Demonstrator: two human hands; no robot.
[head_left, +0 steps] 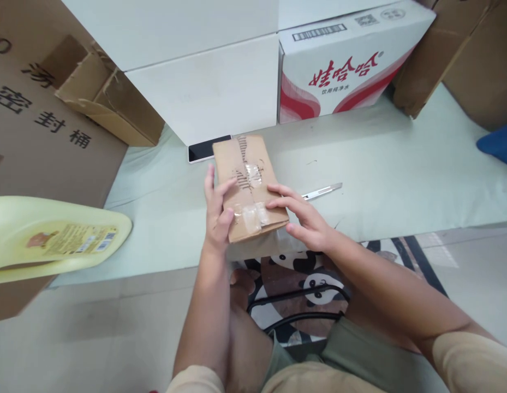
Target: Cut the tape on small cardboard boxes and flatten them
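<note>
A small brown cardboard box (259,155) with clear tape and torn patches on its top lies near the front edge of the table. My left hand (218,210) grips its left side, thumb and fingers on the cardboard. My right hand (304,218) rests at its right front corner, with fingertips on the top and the thumb near the lower edge. A utility knife (323,191) lies just to the right, partly hidden behind my right hand. Behind the box, a dark-screened phone (206,150) is partly covered by it.
Large white boxes (208,87) and a red-and-white carton (339,76) stand along the back of the green-covered table (371,164). A yellow bottle (60,237) and a big cardboard box (40,147) are at the left. A blue object (499,144) is at the right edge.
</note>
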